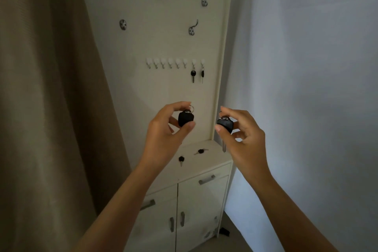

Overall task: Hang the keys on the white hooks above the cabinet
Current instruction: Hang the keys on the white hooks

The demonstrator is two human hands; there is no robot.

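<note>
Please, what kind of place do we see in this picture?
Probably a corner of a home, perhaps near an entrance. A white panel carries a row of small white hooks with two keys hanging, above a low white cabinet; a beige curtain hangs at the left.

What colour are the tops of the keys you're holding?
Black, seen in the head view: left key, right key.

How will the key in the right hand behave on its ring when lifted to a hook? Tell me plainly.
The key in the right hand is probably stiff: its blade hangs straight below the grip. It looks light, pinched by fingertips alone. On its small ring it will likely dangle and swing, like the hung keys under the white hooks.
</note>
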